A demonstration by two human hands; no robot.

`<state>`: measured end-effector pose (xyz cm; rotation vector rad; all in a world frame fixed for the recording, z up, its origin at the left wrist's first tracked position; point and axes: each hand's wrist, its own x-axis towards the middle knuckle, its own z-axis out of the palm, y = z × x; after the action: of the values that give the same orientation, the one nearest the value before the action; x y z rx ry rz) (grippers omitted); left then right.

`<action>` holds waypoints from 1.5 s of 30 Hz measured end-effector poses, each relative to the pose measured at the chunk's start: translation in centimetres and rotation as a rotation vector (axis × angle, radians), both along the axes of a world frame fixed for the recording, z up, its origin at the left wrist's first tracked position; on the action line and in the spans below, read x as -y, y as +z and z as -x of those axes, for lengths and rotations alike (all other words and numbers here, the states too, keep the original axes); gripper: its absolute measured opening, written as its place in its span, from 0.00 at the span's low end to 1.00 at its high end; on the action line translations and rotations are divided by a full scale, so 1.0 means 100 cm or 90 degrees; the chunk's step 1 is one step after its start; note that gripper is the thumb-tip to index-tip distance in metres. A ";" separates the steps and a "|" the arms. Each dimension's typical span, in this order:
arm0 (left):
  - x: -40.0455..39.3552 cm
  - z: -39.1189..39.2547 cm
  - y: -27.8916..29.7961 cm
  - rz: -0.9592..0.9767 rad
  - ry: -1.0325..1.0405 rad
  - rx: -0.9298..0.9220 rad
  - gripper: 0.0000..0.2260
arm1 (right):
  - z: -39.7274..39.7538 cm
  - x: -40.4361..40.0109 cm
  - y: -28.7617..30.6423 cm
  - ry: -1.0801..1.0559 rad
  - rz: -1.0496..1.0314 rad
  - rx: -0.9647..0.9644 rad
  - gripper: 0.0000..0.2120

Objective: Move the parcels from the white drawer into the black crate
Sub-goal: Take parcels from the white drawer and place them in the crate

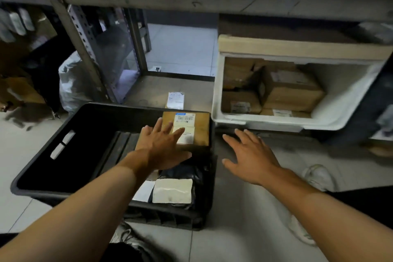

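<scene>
The left hand point(162, 144) is spread open, the fingers straight and a little apart, and it lies flat over a brown cardboard parcel point(197, 132) in the far right corner of the black crate point(63, 134). The fingertips reach the white shipping label on the top of this parcel; it seems that the palm touches the box, but the view is too dim to be sure. The right hand point(251, 155) is also open and holds nothing. Its fingers are straight and fanned out, palm down, above the grey tiled floor point(234, 229) between the crate and the white drawer point(265, 123). Both forearms are bare and reach forward from the bottom of the picture.

The crate is of hard black plastic, rectangular, with slot handles in its left wall. In its near right part lies a dark plastic bag parcel point(191, 174) with a pale wrinkled label. The drawer is a white plastic tub with rounded corners, and it stands to the right of the crate. Inside it, several brown cardboard boxes point(291, 93) with small white labels are packed close together at the left side. One more small labelled box point(175, 100) lies on the low shelf board behind the crate.
</scene>
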<state>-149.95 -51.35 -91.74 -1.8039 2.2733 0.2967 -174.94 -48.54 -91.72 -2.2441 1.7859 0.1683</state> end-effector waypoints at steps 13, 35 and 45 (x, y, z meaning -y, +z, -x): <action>0.051 0.156 0.027 0.032 -0.085 -0.081 0.38 | 0.108 0.037 0.024 -0.165 0.062 0.011 0.36; 0.214 0.328 -0.012 -0.089 0.233 -0.603 0.23 | 0.236 0.210 -0.005 -0.655 0.159 0.434 0.35; 0.201 0.315 -0.008 -0.092 0.455 -0.838 0.07 | 0.230 0.201 0.007 -0.700 0.255 0.665 0.30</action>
<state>-181.43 -71.43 -92.50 -2.6618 1.7958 2.2270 -197.92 -68.65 -90.97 -0.7911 2.0624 -1.3463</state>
